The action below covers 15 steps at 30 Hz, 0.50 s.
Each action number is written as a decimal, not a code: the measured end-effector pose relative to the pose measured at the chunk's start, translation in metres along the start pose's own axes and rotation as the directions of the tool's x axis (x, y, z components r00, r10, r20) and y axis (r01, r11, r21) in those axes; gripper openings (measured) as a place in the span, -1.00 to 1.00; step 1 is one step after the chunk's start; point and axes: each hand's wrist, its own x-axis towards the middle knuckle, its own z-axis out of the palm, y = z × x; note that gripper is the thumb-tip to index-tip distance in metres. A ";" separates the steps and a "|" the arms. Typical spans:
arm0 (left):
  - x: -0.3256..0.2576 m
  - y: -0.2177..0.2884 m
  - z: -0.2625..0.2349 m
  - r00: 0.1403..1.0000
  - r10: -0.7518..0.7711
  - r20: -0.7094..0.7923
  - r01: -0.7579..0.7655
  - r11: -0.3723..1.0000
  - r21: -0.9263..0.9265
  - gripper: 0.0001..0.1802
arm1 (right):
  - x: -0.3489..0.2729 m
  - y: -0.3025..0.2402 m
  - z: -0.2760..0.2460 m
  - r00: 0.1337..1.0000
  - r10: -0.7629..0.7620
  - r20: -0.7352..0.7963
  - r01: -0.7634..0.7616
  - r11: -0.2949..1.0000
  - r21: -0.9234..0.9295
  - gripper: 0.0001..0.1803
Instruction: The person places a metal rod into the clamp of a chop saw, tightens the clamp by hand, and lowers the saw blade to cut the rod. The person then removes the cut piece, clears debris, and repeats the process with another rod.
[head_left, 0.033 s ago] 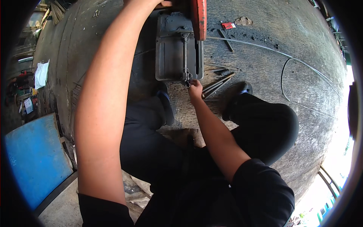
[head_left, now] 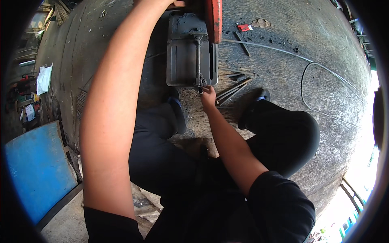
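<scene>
Head view: from where I stand, the grey machine base (head_left: 182,60) sits on the floor (head_left: 279,81) just ahead of the person's shoes (head_left: 180,115), red arm (head_left: 214,22) over its far right side. Right hand (head_left: 208,96) appears to grasp the small handle (head_left: 201,90) at the near end of the screw rod (head_left: 198,56). Left hand (head_left: 178,4) reaches far forward, mostly cut off up top; can't tell its grip. Step in hand looks like adjusting the screw rod; next move probably calls for steady wrist turns, base kept from shifting.
</scene>
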 end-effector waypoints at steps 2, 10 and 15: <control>-0.001 -0.011 -0.003 1.000 0.011 0.006 -0.011 1.000 0.020 -0.71 | -0.020 -0.004 0.005 0.973 0.194 0.125 -0.192 0.981 -0.031 -0.67; -0.001 -0.006 0.001 1.000 -0.024 0.002 0.024 1.000 0.004 -0.68 | -0.019 0.008 -0.005 0.737 0.468 0.487 -0.657 0.329 0.678 -0.76; 0.000 -0.007 -0.003 0.993 -0.109 0.042 0.112 0.991 -0.080 -0.68 | -0.041 -0.006 0.007 0.739 0.641 0.207 -0.561 0.416 0.716 -0.75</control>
